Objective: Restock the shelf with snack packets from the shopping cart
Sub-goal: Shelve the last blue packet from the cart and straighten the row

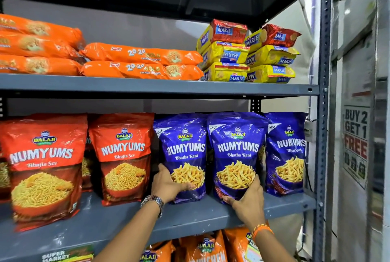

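Three blue Numyums Bhatha Kani packets stand upright on the middle grey shelf (118,219). My left hand (166,185) grips the lower left edge of the left blue packet (185,152). My right hand (245,200) holds the bottom right of the middle blue packet (237,147). The third blue packet (287,152) stands at the right end, untouched. Red Numyums Bhujia Sev packets (124,156) stand to the left on the same shelf. The shopping cart is not in view.
The shelf above holds orange 20-20 cookie packs (141,63) and stacked yellow Marie biscuit packs (249,56). Orange packets (206,247) sit on the shelf below. A grey steel upright (322,114) bounds the right side, with a "Buy 2 Get 1 Free" sign (355,141) beyond it.
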`<state>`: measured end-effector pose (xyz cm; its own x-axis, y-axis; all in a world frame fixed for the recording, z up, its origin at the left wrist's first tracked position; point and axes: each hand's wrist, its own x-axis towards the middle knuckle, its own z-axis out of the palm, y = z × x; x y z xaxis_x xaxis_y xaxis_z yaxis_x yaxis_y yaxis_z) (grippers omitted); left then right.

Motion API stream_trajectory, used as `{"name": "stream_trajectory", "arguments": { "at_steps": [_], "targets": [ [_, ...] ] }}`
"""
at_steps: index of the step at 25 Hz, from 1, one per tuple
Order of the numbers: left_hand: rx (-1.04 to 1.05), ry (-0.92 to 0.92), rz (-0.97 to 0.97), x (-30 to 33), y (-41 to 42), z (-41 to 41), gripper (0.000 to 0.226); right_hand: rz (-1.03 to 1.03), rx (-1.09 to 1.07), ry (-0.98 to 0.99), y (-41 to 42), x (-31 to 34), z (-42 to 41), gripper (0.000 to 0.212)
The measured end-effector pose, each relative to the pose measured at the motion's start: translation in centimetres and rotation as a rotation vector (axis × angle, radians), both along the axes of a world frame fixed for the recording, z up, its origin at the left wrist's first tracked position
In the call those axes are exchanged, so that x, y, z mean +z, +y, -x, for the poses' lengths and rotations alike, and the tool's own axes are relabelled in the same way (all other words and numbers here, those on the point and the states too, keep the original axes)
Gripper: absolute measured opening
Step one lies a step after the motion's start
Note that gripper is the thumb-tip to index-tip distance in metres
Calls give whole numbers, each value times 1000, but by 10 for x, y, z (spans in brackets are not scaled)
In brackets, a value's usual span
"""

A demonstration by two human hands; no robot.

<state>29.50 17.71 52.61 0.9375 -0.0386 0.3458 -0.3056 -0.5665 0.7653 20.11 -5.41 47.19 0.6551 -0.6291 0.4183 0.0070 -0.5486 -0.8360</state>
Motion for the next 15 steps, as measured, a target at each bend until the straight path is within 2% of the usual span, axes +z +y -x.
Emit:
{"name": "stream_trajectory", "arguments": {
  "at_steps": [15],
  "targets": [
    [-42,7,67,1,18,32,108,-81,8,128,-8,12,1,132]
  ]
}}
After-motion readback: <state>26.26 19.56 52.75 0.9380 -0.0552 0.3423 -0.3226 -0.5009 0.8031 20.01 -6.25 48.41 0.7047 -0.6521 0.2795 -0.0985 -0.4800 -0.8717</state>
